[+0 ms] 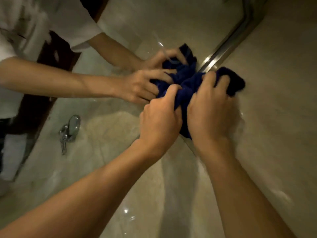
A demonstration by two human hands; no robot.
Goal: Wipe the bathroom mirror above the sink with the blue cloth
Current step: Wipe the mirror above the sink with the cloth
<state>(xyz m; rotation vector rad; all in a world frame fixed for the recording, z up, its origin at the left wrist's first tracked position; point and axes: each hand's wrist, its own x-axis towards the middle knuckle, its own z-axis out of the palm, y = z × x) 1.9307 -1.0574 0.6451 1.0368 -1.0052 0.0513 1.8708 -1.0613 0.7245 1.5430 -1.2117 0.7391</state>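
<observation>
Cloth (185,86) bunched at the mirror's (120,169) right edge, we are gripping it with both hands (161,121) (209,112), risking streaks.

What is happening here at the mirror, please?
A person holds a bunched blue cloth in both hands against the mirror, close to its metal edge strip. The left hand and the right hand each have a grip on the cloth, fingers curled round it. The glass reflects the hands, the cloth and a chrome faucet. The picture is blurred.
</observation>
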